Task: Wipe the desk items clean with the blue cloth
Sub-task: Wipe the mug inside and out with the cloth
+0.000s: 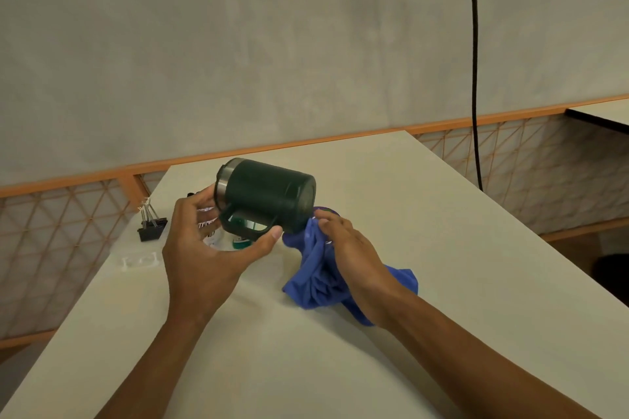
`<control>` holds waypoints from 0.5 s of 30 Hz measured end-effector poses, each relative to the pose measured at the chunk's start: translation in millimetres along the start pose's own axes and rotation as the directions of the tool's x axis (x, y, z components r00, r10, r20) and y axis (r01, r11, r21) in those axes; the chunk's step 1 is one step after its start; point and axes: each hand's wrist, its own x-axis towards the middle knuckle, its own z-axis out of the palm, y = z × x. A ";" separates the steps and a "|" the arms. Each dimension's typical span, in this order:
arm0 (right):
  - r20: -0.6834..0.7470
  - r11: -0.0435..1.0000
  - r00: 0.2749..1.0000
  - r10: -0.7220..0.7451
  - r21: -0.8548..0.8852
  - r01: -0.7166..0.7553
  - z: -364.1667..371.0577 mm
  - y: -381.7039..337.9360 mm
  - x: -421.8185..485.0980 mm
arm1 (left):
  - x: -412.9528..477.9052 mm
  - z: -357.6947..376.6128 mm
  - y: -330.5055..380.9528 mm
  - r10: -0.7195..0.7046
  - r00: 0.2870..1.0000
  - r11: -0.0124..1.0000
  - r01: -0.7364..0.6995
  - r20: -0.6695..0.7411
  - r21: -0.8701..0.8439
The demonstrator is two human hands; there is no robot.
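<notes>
I am holding the mug (269, 196) on its side above the table (425, 214) in my left grip (204, 248), base pointing right. My right grip (347, 248) is bunching the cloth (316, 279) against that base. Clips (152, 226) are lying on the table, left of my left grip.

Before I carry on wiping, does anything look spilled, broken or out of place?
Nothing stands out. The green mug is tipped sideways only because the left hand holds it against the blue cloth in the right hand.

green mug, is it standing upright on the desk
No, the left hand holds the green mug tipped on its side above the desk, base toward the blue cloth in the right hand.
</notes>
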 end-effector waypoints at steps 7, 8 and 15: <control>0.050 0.996 0.998 -0.025 -0.085 0.029 -5.4 -2.7 0.3 | 9.2 -10.0 -13.0 0.260 0.962 0.954 -0.269 0.084 0.132; 0.041 0.995 0.999 -0.033 -0.088 0.036 -8.9 -4.5 1.9 | 10.5 -11.3 -15.3 0.287 0.952 0.942 -0.300 0.105 0.151; -0.017 0.954 0.993 -0.118 -0.280 0.109 -18.9 5.4 10.0 | 10.5 -11.1 -10.1 0.361 0.918 0.923 -0.377 0.165 0.079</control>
